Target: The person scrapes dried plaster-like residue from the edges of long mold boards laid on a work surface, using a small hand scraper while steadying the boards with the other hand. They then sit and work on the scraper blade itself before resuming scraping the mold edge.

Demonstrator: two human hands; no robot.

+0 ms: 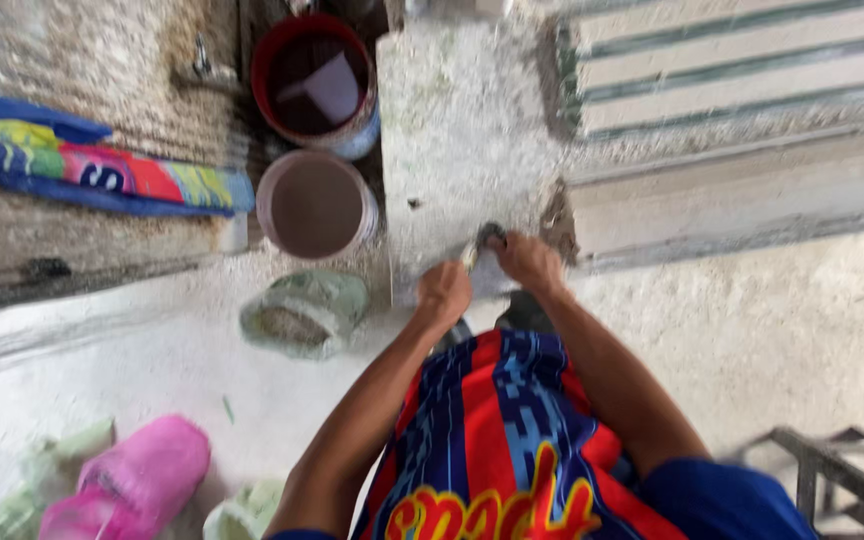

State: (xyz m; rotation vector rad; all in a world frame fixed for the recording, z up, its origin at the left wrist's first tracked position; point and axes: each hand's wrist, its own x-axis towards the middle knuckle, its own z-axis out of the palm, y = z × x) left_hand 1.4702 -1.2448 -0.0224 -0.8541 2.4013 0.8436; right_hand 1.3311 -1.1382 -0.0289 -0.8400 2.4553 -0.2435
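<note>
Head cam looks straight down here and it's pretty blurry, so take the fine details with a grain of salt. Both arms reach forward and down, elbows bent, forearms angling in so the hands nearly meet at the bottom edge of a rough grey stone slab (pixel 457 120). Left hand (pixel 445 292) is curled into a fist with the knuckles up, resting at the slab's lower edge. Right hand (pixel 525 260) sits just beside it, a bit further forward, fingers wrapped down around a small dark tool (pixel 482 240) whose tip pokes out between the two hands onto the slab. Can't tell whether the left hand is also gripping that tool or just pressing on the stone.

Off to the left of the slab: a red bucket (pixel 282 50) with dark water, a pale round tub (pixel 314 205) below it, and a crumpled greenish bag (pixel 304 312) on the dusty floor. Pink sandal (pixel 132 478) lies down in the lower left corner.
</note>
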